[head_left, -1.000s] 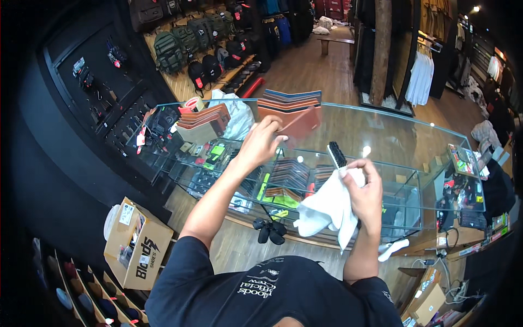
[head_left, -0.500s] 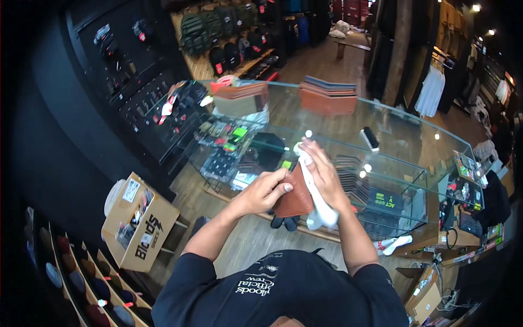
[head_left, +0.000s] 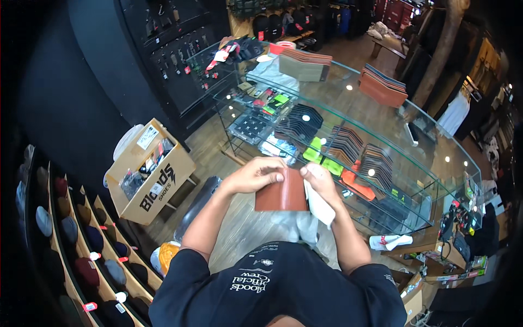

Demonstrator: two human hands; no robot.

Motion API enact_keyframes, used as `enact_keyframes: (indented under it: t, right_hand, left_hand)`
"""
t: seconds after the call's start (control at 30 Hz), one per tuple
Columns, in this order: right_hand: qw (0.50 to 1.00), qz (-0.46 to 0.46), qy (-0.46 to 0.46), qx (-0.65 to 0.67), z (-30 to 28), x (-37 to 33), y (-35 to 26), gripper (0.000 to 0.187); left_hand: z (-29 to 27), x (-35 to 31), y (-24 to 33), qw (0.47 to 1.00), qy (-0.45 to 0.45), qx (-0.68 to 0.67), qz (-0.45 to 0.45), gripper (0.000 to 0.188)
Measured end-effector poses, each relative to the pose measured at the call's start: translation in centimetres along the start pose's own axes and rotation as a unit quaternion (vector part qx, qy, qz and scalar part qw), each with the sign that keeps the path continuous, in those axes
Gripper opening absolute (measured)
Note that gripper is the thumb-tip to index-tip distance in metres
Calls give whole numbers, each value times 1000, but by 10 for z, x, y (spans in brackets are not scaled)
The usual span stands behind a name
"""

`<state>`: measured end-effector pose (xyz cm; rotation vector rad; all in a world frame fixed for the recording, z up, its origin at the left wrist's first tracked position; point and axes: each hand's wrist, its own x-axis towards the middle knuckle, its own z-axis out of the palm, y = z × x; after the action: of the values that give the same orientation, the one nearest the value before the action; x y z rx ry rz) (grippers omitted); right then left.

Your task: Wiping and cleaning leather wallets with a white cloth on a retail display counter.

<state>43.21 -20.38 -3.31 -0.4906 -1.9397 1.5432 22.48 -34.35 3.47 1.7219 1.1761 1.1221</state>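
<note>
Your left hand (head_left: 256,175) and right hand (head_left: 322,182) are close together, clamped on the upper edge of an opened brown wallet (head_left: 282,195) before your chest; a white cloth (head_left: 319,206) hangs from the right. Below the wallet's left edge, floor (head_left: 239,224) shows, with a cardboard box (head_left: 126,191) farther left. Beyond your hands runs the glass surface (head_left: 354,104), bearing a brush (head_left: 412,135) and standing stacks of wallets (head_left: 383,87) near its far edge; past it, a bench (head_left: 390,47).

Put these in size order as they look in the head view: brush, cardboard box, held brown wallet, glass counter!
1. Glass counter
2. Cardboard box
3. Held brown wallet
4. Brush
That's only how they look, not real sizes.
</note>
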Motion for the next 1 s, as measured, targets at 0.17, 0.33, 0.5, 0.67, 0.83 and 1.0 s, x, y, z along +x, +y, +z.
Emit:
enact_keyframes:
  t: [0.17, 0.33, 0.5, 0.67, 0.83, 1.0]
  right_hand:
    - [977, -13, 201, -62, 35, 0, -17, 41]
    - [961, -54, 265, -62, 71, 2, -28, 34]
    - [980, -106, 125, -115, 85, -6, -20, 29]
    - [987, 30, 159, -7, 42, 8, -19, 35]
    - [976, -206, 52, 53, 16, 30, -71, 62]
    - [890, -297, -150, -312, 25, 6, -45, 62]
  left_hand:
    - [13, -43, -28, 859, 465, 212, 10, 23]
    - [69, -61, -37, 900, 412, 101, -105, 45]
    - [52, -46, -46, 803, 457, -363, -118, 49]
    - [33, -34, -47, 841, 414, -347, 3, 44]
    - [67, 12, -31, 830, 276, -483, -32, 68]
    - [58, 51, -13, 774, 217, -590, 77, 90]
